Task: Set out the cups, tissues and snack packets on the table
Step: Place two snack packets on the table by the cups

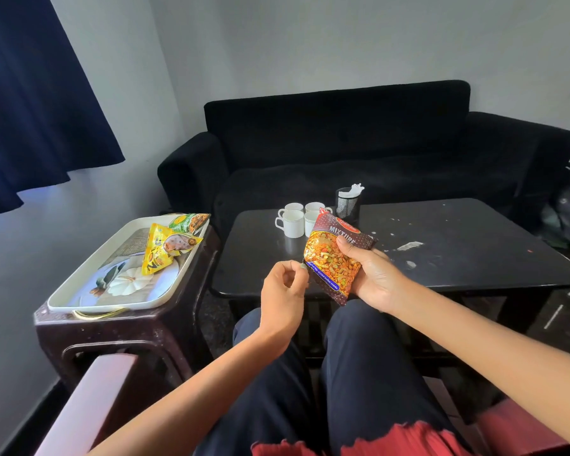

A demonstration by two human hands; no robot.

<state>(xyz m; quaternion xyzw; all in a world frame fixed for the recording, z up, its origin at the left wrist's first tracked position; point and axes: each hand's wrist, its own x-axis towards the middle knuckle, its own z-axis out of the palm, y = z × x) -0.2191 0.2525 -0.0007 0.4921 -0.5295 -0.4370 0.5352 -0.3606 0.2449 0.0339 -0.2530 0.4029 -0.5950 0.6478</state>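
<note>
My right hand (374, 274) grips a dark red "Mixture" snack packet (331, 255) above the near edge of the black table (458, 255). My left hand (285, 289) pinches the packet's lower left corner between thumb and fingers. Several white cups (292, 223) stand grouped at the table's far left, partly hidden behind the packet. A black mesh holder with white tissues (348, 202) stands right behind them. A yellow snack packet (165, 248) and a green one (190, 222) lie on a white tray (79, 287) to the left.
The tray rests on a dark plastic stool (119, 334) beside the table. A black sofa (359, 143) stands behind the table. White scraps and specks (408, 245) lie on the table's right half. My knees are under the near edge; a blue curtain (30, 110) hangs at left.
</note>
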